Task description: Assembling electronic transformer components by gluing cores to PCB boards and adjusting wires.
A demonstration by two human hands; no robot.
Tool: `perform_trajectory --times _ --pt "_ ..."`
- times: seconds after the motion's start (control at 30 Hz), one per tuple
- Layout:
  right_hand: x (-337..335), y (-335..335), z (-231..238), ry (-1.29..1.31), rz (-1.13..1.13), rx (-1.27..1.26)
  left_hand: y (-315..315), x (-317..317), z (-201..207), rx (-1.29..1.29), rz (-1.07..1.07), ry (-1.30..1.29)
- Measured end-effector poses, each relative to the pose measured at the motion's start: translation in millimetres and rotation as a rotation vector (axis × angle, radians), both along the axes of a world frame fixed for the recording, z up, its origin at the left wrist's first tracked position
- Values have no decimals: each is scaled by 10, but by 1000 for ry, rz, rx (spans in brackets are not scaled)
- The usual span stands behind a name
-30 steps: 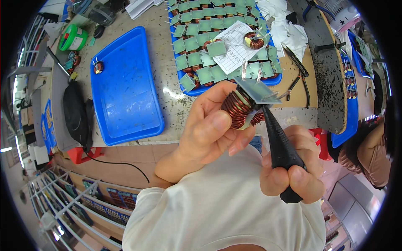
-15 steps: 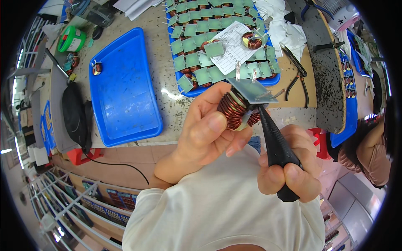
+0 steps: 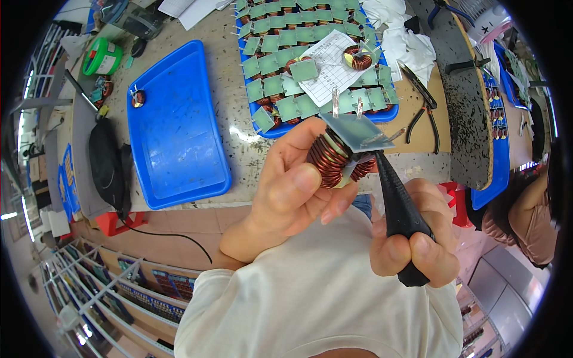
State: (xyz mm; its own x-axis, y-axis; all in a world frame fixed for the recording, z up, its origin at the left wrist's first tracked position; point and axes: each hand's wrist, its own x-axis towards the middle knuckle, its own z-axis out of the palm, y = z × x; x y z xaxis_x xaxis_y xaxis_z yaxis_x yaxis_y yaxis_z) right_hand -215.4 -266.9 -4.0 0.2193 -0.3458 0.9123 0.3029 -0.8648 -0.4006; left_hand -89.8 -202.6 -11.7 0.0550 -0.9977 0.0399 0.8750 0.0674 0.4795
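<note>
My left hand point(image 3: 292, 185) is closed round a toroidal coil point(image 3: 327, 160) wound with copper wire, in front of my chest. A flat green-grey plate point(image 3: 357, 131) sits on the coil's upper side, tilted, with wire leads sticking up past it. My right hand point(image 3: 421, 238) grips a black tapered tool point(image 3: 399, 200) whose kind I cannot make out. Its narrow tip reaches up to the underside of the plate, beside the coil. Whether the tip touches the coil or the plate is hard to see.
A blue tray point(image 3: 256, 113) ahead holds rows of similar coils with plates, a printed sheet point(image 3: 328, 83) and a loose coil point(image 3: 357, 58). Another blue tray point(image 3: 179, 143) at left has one small coil point(image 3: 138, 98). Black-handled pliers point(image 3: 425, 113) lie right; a person point(image 3: 531, 221) sits beyond.
The black tool's tip has shifted slightly right along the plate's underside. The coil and plate have tilted a little and moved slightly left. My grip on both is unchanged.
</note>
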Motion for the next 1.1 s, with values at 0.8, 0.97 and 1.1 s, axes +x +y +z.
perform_trajectory --times 0.8,0.97,1.1 --pt "-59 -2 -15 13 12 65 -62 -96 281 390 110 -468" --pt "-21 29 -5 19 -1 61 -47 -92 232 401 24 -204" --pt "-9 12 -26 -2 -16 61 -59 -68 224 375 -26 -163"
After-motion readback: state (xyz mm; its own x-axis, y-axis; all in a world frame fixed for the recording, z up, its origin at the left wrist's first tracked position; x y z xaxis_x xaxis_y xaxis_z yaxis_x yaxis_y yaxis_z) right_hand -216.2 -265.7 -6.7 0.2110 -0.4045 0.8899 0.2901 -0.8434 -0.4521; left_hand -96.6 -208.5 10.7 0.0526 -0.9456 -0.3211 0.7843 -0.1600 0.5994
